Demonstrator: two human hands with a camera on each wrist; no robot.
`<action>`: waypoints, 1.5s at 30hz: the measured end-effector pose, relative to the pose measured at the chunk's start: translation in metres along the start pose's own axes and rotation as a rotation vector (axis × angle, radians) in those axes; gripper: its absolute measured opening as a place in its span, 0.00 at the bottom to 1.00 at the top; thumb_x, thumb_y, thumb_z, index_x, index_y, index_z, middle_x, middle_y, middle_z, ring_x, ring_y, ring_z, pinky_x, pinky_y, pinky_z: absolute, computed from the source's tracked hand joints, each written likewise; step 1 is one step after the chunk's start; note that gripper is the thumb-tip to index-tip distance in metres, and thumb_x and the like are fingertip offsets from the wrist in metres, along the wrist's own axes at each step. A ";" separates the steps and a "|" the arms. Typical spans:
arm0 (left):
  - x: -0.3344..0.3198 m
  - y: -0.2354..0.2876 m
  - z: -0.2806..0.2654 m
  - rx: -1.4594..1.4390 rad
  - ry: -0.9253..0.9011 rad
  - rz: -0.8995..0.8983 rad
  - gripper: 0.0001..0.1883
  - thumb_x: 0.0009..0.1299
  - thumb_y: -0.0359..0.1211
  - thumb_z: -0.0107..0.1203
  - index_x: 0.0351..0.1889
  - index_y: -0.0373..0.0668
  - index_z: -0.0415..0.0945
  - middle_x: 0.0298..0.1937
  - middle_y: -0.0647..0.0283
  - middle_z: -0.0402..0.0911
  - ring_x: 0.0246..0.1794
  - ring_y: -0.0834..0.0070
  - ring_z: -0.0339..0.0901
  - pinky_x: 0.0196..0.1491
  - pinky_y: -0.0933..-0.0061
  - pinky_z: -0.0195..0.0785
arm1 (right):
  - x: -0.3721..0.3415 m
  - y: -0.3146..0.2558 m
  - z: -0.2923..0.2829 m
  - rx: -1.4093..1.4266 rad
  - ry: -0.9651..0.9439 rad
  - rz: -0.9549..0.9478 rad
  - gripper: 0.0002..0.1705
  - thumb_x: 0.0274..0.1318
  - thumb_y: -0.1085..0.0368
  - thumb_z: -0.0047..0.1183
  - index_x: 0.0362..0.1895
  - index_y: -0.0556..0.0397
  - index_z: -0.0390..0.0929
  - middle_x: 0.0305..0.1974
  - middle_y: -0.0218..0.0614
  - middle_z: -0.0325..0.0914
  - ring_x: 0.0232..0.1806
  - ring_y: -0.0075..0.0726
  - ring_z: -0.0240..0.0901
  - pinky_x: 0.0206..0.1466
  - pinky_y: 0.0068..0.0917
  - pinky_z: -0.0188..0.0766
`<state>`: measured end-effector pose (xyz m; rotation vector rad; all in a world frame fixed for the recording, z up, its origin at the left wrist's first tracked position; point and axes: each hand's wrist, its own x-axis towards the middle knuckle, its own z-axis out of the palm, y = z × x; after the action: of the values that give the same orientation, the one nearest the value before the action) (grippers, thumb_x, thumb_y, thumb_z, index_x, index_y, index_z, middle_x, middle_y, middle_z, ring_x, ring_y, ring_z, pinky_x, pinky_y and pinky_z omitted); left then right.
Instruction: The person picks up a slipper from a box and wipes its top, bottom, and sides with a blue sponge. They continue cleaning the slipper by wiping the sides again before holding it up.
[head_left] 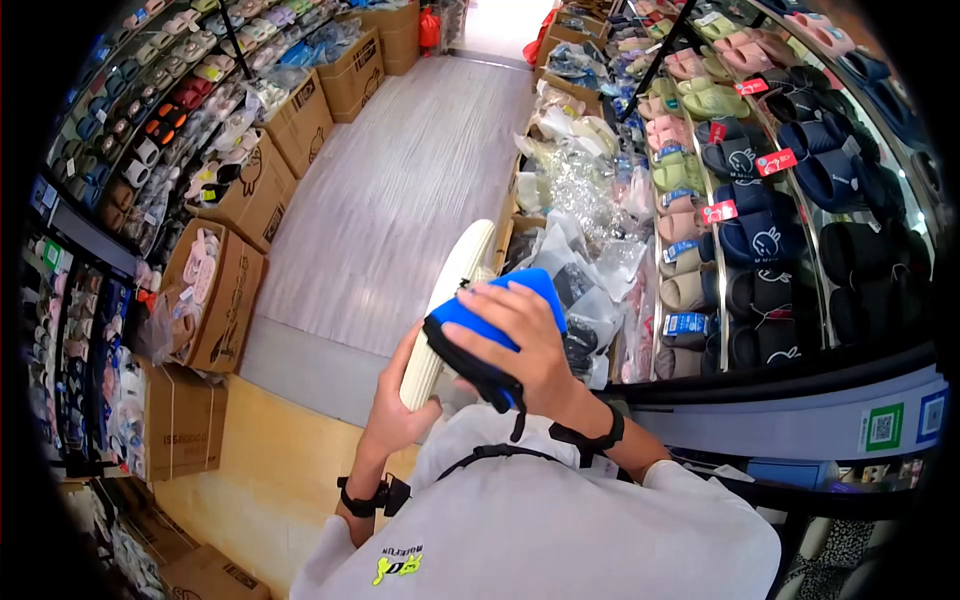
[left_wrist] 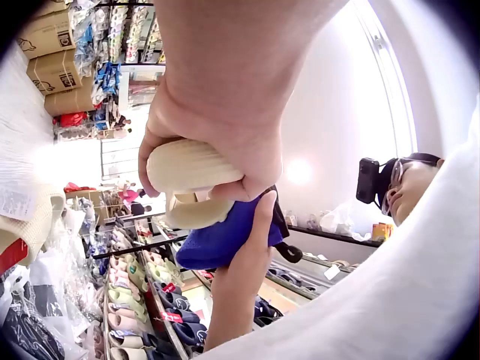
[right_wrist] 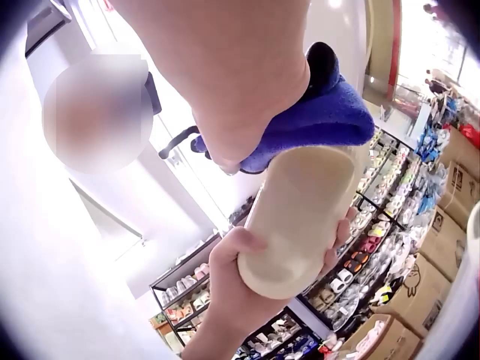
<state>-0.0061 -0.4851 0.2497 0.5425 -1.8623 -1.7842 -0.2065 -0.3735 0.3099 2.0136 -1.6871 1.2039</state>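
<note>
My left hand point(head_left: 393, 400) grips a cream slipper point(head_left: 462, 262) near one end, thumb on one side and fingers on the other. The slipper's ribbed edge shows in the head view, and its smooth, pale face point(right_wrist: 292, 217) in the right wrist view. My right hand point(head_left: 535, 350) holds a blue fuzzy cloth pad point(head_left: 470, 332) with black trim and a dangling black loop. Its fingers lie across the pad, while the thumb shows against it in the left wrist view. The pad point(right_wrist: 322, 124) lies against the slipper's far end in the right wrist view.
Racks of slippers point(head_left: 760, 240) line the right side, with plastic-bagged goods point(head_left: 580, 180) beside them. Open cardboard boxes point(head_left: 225, 300) stand along the left, below more slipper shelves point(head_left: 170, 110). A grey plank floor point(head_left: 390, 190) runs between them toward a bright doorway.
</note>
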 end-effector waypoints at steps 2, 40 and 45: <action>-0.004 0.002 0.001 0.050 0.005 0.037 0.51 0.55 0.19 0.49 0.85 0.36 0.61 0.73 0.49 0.78 0.77 0.62 0.73 0.79 0.63 0.61 | -0.011 -0.009 0.005 -0.022 0.043 0.009 0.27 0.63 0.54 0.66 0.67 0.36 0.87 0.71 0.39 0.81 0.72 0.48 0.77 0.76 0.51 0.68; -0.055 -0.014 0.034 0.038 -0.014 0.105 0.49 0.59 0.19 0.56 0.86 0.36 0.60 0.72 0.47 0.80 0.73 0.65 0.77 0.76 0.63 0.66 | -0.070 -0.043 -0.006 -0.145 -0.080 -0.077 0.25 0.62 0.59 0.66 0.64 0.38 0.89 0.69 0.39 0.83 0.71 0.48 0.79 0.76 0.50 0.69; -0.051 -0.017 0.040 0.050 -0.032 0.122 0.50 0.58 0.19 0.54 0.86 0.36 0.60 0.73 0.47 0.79 0.74 0.64 0.76 0.76 0.63 0.65 | -0.076 -0.040 -0.015 -0.164 -0.115 -0.073 0.26 0.62 0.58 0.66 0.65 0.37 0.89 0.69 0.39 0.83 0.71 0.48 0.79 0.76 0.50 0.69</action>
<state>0.0093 -0.4243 0.2281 0.4114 -1.9227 -1.6806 -0.1760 -0.2992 0.2772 2.0583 -1.6881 0.9104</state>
